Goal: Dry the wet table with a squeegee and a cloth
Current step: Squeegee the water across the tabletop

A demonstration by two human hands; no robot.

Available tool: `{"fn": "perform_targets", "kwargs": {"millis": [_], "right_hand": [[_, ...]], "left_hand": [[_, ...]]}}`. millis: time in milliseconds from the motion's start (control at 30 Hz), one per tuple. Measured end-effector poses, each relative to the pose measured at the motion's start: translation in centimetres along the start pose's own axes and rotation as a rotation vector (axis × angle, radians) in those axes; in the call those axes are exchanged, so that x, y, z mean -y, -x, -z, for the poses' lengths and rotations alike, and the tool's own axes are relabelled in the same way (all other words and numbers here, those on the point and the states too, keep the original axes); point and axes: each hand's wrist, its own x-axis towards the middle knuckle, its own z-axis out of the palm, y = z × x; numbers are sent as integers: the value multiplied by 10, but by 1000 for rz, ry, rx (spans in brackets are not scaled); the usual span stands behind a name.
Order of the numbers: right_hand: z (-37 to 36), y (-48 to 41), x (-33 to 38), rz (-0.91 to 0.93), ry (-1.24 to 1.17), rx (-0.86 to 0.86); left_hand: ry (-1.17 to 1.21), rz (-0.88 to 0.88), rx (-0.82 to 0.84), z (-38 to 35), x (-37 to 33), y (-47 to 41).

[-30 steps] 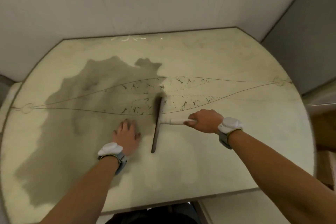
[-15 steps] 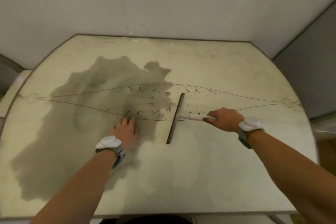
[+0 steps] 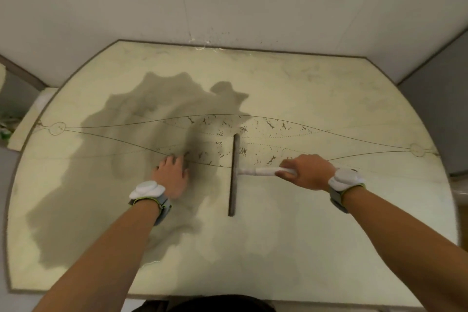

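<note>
step: squeegee pass | right hand [image 3: 310, 172] fingers clamped on squeegee [image 3: 234, 175] handle | left hand [image 3: 172, 176] fingers together, flat in puddle [image 3: 121, 159] | advice: keep blade flat on counter [image 3: 329, 248], sweep into puddle

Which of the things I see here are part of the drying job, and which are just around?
Part of the job:
squeegee, held by the right hand
wet patch on the table
left hand, flat on the wet patch

Just around:
wrist bands
wall

No cloth is in view.

Dim, even, yellowish indoor light; soft shadows; mild blur; wide-angle bowing at edges
</note>
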Motion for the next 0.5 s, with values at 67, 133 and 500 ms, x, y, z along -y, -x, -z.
{"fn": "perform_targets", "kwargs": {"millis": [67, 133, 500], "right_hand": [[-9, 17, -18, -49, 9, 2], [-18, 26, -13, -77, 1, 7], [-22, -11, 49, 14, -68, -25]], "left_hand": [[21, 5, 1, -1, -2, -1], [40, -5, 12, -3, -4, -2], [40, -11, 16, 5, -1, -11]]}}
